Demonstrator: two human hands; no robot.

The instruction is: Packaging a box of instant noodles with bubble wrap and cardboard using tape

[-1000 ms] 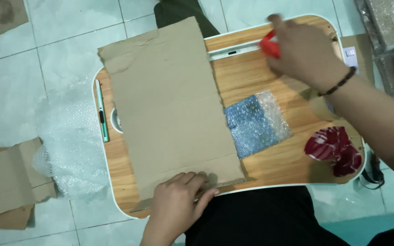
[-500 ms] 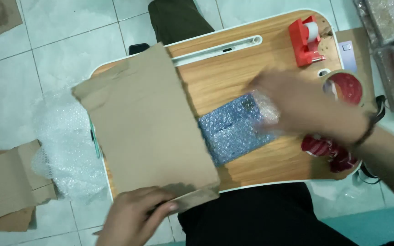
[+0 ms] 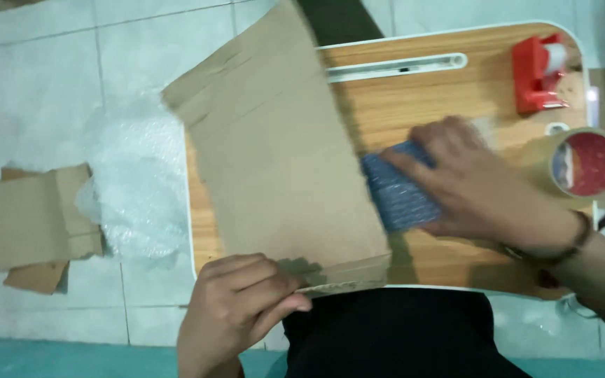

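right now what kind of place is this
Probably a home packing spot on a pale tiled floor: a low wooden lap table carries a red tape dispenser, and clear bubble wrap lies beside brown cardboard scraps.
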